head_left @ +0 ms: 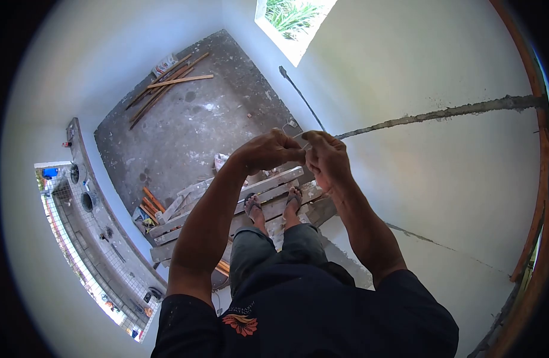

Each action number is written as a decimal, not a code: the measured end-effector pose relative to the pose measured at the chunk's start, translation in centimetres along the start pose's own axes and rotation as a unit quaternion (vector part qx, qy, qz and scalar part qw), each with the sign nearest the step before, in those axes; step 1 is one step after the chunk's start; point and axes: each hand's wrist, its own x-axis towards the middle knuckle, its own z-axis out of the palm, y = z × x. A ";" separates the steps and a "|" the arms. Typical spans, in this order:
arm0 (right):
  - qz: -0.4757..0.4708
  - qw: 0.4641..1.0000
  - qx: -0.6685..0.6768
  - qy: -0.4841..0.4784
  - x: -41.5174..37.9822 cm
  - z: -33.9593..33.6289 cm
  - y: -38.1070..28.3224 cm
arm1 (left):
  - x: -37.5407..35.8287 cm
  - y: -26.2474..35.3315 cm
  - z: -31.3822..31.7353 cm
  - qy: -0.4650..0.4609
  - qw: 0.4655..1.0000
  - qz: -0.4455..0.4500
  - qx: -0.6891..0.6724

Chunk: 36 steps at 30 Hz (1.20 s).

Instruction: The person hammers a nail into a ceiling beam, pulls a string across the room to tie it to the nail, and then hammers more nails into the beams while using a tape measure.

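My left hand [270, 150] and my right hand [327, 159] meet in front of me, fingers closed around a small pale flat piece [302, 140] pinched between them. What the piece is cannot be told. Below the hands my feet in sandals [274, 206] stand on a platform of wooden planks [227, 206] raised above a grey concrete floor [191, 125].
A white wall on the right has a rough grey chase [441, 112] cut across it. A long-handled tool [301, 95] leans in the corner. Loose timber strips [167, 80] lie on the far floor. A window opening [289, 24] is above; a tiled counter [89, 238] lies at left.
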 end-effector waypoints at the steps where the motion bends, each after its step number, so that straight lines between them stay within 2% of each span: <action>1: 0.006 0.998 0.056 0.001 0.2 -0.8 -0.2 | -0.3 -0.4 -0.2 0.027 0.999 -0.011 -0.035; 4: -0.016 0.982 0.190 0.004 3.0 -5.9 -2.7 | -1.8 -3.4 -2.2 0.108 0.985 -0.040 -0.128; 8: -0.058 0.979 0.181 0.070 3.8 -11.4 -6.2 | -3.9 -7.4 -4.7 0.169 0.968 -0.058 -0.175; 9: -0.071 0.976 0.183 0.095 3.8 -12.3 -6.9 | -4.0 -8.3 -5.1 0.160 0.972 -0.025 -0.168; 12: -0.117 0.959 0.203 0.162 3.6 -15.6 -8.9 | -4.5 -10.4 -6.4 0.134 0.975 -0.005 -0.178; 15: -0.130 0.955 0.165 0.207 3.4 -18.1 -9.7 | -5.7 -7.9 -6.4 0.061 0.965 -0.033 -0.255; 18: -0.128 0.954 0.152 0.224 2.9 -19.2 -9.9 | -5.6 -6.3 -6.1 0.043 0.959 -0.045 -0.275; 21: -0.135 0.953 0.139 0.231 2.8 -20.3 -9.8 | -5.3 -5.8 -5.6 0.071 0.961 -0.044 -0.263; 24: -0.143 0.953 0.126 0.236 2.7 -21.1 -10.1 | -5.2 -5.5 -5.7 0.078 0.983 -0.042 -0.163; 25: -0.143 0.953 0.122 0.238 2.7 -21.0 -10.1 | -5.0 -5.6 -5.7 0.111 0.989 -0.006 -0.100; 27: -0.119 0.968 0.054 0.212 2.4 -21.0 -10.5 | -4.3 -5.9 -5.5 0.173 0.983 0.062 0.026; 28: -0.106 0.974 0.020 0.199 1.9 -20.6 -11.0 | -4.4 -3.9 -5.4 0.191 0.979 0.050 0.059; 29: -0.033 0.979 -0.066 0.189 1.2 -20.0 -11.6 | -4.3 -1.6 -5.4 0.218 0.963 0.075 0.138; 30: -0.081 0.950 -0.237 0.187 0.7 -19.0 -11.7 | -4.1 0.8 -5.4 0.244 0.940 0.101 0.216; 31: -0.129 0.890 -0.401 0.175 0.4 -17.3 -11.6 | -3.8 3.3 -5.2 0.240 0.926 0.138 0.258; 32: -0.172 0.800 -0.553 0.156 -0.1 -15.2 -11.6 | -3.4 5.5 -4.7 0.235 0.908 0.174 0.298; 34: -0.383 0.732 -0.561 0.051 -3.1 -7.2 -12.2 | -1.9 9.0 -3.0 0.197 0.879 0.262 0.347; 36: -0.380 0.735 -0.562 -0.008 -5.4 -1.2 -13.3 | -1.2 12.5 -0.7 0.162 0.857 0.336 0.356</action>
